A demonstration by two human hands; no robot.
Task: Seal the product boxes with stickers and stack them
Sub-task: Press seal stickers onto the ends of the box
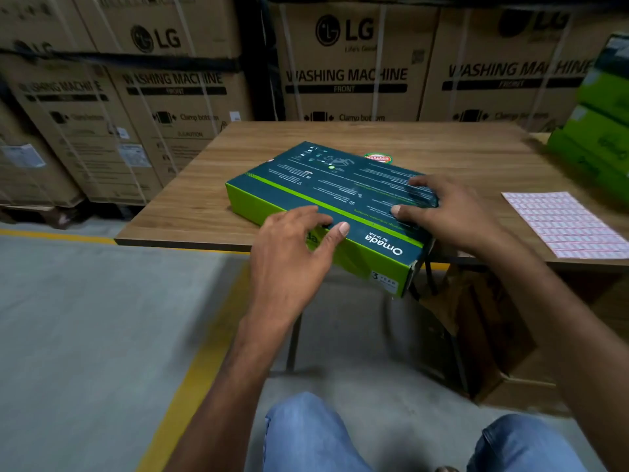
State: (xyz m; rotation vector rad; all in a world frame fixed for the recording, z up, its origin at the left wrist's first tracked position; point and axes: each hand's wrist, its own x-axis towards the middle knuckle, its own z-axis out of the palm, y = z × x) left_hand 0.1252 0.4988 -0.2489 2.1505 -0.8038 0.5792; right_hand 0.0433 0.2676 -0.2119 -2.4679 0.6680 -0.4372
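Note:
A flat dark-teal and green product box (323, 185) lies slantwise on the wooden table (211, 199), its near corner jutting past the front edge. My left hand (292, 253) rests against the box's green near side, its fingertips on the top edge. My right hand (446, 212) lies flat on the box's top near the right end, fingers spread. A round red and green sticker (377, 158) shows just beyond the box's far edge. A sheet of small pink stickers (561, 223) lies on the table to the right.
A stack of green product boxes (599, 124) stands at the table's right end. Large brown washing-machine cartons (347, 66) wall off the back and left. A yellow floor line (204, 352) runs below the table. My knees in jeans (306, 437) are at the bottom.

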